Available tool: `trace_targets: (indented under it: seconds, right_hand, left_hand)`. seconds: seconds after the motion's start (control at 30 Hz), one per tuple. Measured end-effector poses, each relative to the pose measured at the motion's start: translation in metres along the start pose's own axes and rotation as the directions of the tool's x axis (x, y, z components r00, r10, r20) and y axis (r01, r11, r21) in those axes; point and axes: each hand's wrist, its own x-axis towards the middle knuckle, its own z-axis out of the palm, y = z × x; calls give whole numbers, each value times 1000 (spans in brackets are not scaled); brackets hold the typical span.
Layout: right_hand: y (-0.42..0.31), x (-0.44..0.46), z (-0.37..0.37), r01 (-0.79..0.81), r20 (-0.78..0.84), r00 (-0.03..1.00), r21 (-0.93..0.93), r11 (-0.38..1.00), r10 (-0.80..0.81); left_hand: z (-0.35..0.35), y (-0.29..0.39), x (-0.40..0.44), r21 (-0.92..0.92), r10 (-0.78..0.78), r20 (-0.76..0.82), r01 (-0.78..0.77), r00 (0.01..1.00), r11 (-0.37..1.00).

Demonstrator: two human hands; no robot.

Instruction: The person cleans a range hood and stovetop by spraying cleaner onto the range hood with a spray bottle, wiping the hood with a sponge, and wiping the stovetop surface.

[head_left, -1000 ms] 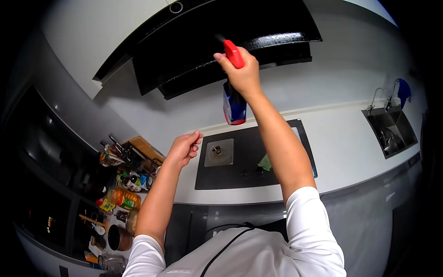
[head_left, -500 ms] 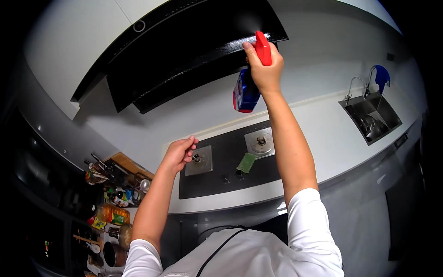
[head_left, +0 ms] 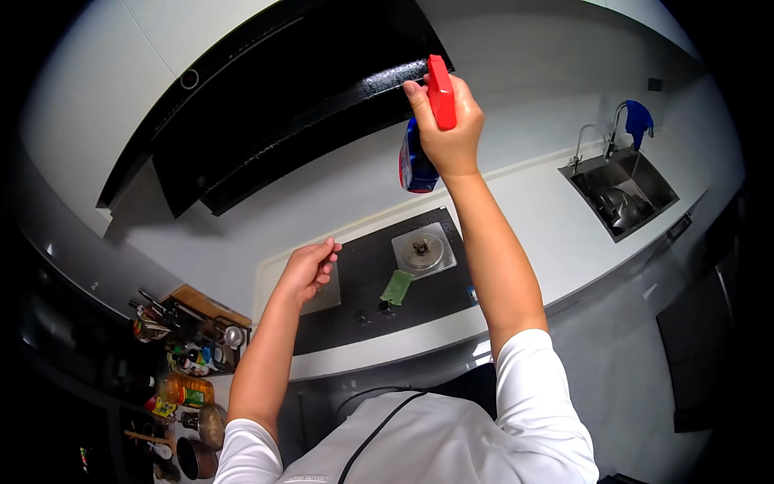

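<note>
My right hand [head_left: 450, 129] is wrapped round the neck of a blue spray bottle [head_left: 418, 161] with a red trigger head, held upright at the right end of the black range hood [head_left: 298, 77]. Wet streaks and droplets shine along the hood's lower edge. My left hand [head_left: 310, 270] hangs over the left part of the black cooktop [head_left: 355, 258], its fingers curled together with nothing visible in them. Between the hands, a green cloth [head_left: 396, 288] lies on the cooktop, beside the right burner [head_left: 422, 251].
A steel sink [head_left: 621, 194] with taps and a blue cloth [head_left: 638, 121] is at the right of the white counter [head_left: 524, 218]. Knives and utensils [head_left: 157, 319], an oil bottle [head_left: 185, 390] and pots [head_left: 196, 458] crowd the left side.
The view has turned to the right. The spray bottle in my right hand has moved rightward along the hood, to its right end. More of the cooktop and the green cloth now shows.
</note>
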Motion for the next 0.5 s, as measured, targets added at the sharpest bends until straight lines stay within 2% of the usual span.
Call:
trace_targets:
  seconds: [0.1, 0.2, 0.3, 0.5]
  right_hand:
    - [5, 10, -5, 163, -55, 985, -12, 987, -163]
    - [-4, 19, -16, 142, 3, 990, -49, 989, -142]
    - [-12, 27, -24, -17, 58, 998, -19, 1000, 18]
    - [-33, 33, -11, 7, 197, 980, -30, 1000, -1]
  left_hand:
    - [14, 1, 4, 5, -21, 0, 21, 1000, 1000]
    - [26, 3, 9, -8, -34, 1, 34, 999, 999]
    - [36, 6, 14, -40, -35, 32, 36, 999, 999]
    - [39, 19, 9, -98, 12, 47, -8, 999, 995]
